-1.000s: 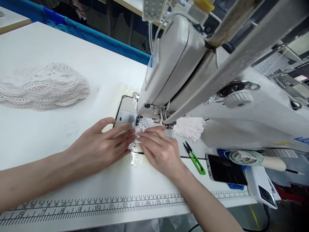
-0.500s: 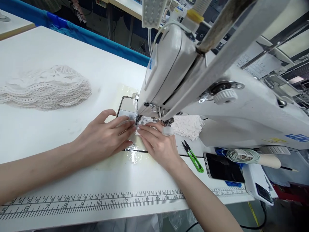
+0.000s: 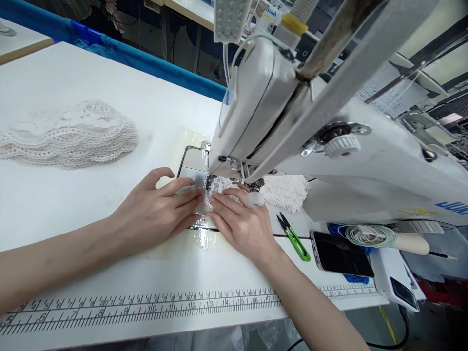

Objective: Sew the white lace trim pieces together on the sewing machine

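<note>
A piece of white eyelet lace (image 3: 219, 184) lies under the presser foot (image 3: 209, 182) of the sewing machine (image 3: 252, 92). My left hand (image 3: 161, 207) rests to the left of the foot, its fingers stretched out and apart. Its fingertips reach the lace's left edge. Lying flat on the lace just right of the foot is my right hand (image 3: 243, 219), fingers extended, some tips hidden behind the machine's parts. More white lace (image 3: 287, 192) lies in a bunch beyond it, under the machine arm.
A stack of white lace (image 3: 73, 136) lies on the left of the white table (image 3: 91, 195). Green thread snips (image 3: 294, 237), a phone (image 3: 343, 254) and a coil of pale cord (image 3: 369, 236) lie at the right. A printed ruler (image 3: 153, 308) runs along the front edge.
The lace has shifted slightly toward me at the presser foot, and more of it shows between my hands. My right fingers have moved slightly back with it. My left hand has hardly moved.
</note>
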A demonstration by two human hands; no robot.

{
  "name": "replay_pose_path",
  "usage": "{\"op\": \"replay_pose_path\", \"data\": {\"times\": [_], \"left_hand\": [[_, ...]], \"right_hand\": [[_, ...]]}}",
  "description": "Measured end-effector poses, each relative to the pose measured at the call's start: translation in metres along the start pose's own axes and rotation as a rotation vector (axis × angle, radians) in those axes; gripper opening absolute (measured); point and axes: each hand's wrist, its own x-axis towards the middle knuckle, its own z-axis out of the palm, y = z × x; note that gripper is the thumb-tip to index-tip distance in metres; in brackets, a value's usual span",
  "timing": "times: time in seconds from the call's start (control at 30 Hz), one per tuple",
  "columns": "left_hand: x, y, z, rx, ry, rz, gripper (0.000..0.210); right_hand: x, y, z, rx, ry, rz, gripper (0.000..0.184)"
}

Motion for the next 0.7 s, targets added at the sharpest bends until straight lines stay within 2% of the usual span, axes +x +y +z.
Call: {"op": "replay_pose_path", "data": {"times": [0.27,0.57,0.7], "left_hand": [[0.006,-0.006,0.0,0.004,0.023,0.017,0.022],[0.01,-0.01,0.001,-0.03,0.005,-0.012,0.025],[0.009,-0.012,0.004,-0.098,-0.027,-0.079,0.027]], "right_hand": [[0.002,0.001,-0.001,-0.01,-0.037,0.014,0.029],[0.005,0.003,0.003,-0.023,0.001,0.043,0.029],[0.006,0.003,0.003,-0.015,-0.038,0.077,0.029]]}}
